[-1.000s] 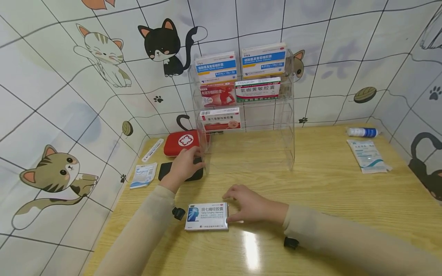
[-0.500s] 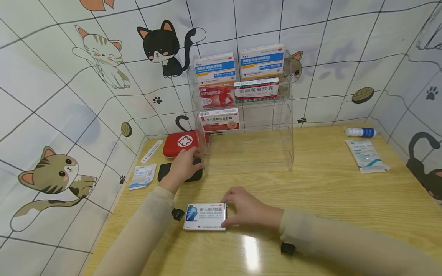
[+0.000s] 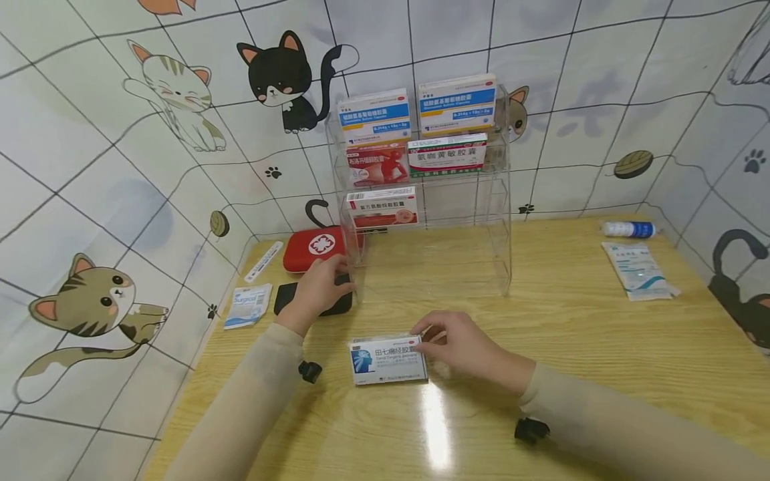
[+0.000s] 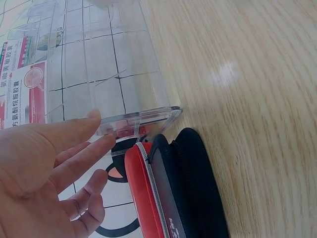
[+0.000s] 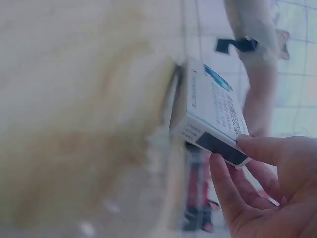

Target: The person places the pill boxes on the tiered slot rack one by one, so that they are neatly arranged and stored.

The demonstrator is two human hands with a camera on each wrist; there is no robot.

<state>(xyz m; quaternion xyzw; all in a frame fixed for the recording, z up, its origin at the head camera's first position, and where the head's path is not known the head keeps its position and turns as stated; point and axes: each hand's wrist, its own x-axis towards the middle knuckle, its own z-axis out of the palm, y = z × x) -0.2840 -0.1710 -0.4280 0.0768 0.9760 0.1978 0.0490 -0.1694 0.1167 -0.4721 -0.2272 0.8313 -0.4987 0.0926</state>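
Observation:
A white medicine box (image 3: 390, 364) with a blue head picture is lifted at a tilt above the wooden table. My right hand (image 3: 460, 344) holds its right end; in the right wrist view, the thumb lies on the printed face and the fingertips on the end flap of the medicine box (image 5: 210, 109). My left hand (image 3: 319, 287) is at the lower left side of a clear tiered display rack (image 3: 430, 290). In the left wrist view, my thumb and index finger (image 4: 74, 166) pinch the edge of the display rack (image 4: 148, 116), while the other fingers curl loosely.
Medicine boxes (image 3: 385, 207) fill parts of the rack's upper tiers. Beside the left hand lie a red first-aid case (image 3: 309, 248), a black case (image 3: 285, 297), a surgical packet (image 3: 248, 306) and a white strip (image 3: 263, 262). A bottle (image 3: 628, 229) and white packet (image 3: 640, 270) lie right.
My right hand closed on the medicine box, then raised it off the table, tilted it up and moved it right and toward the rack. My left hand stayed at the rack's side.

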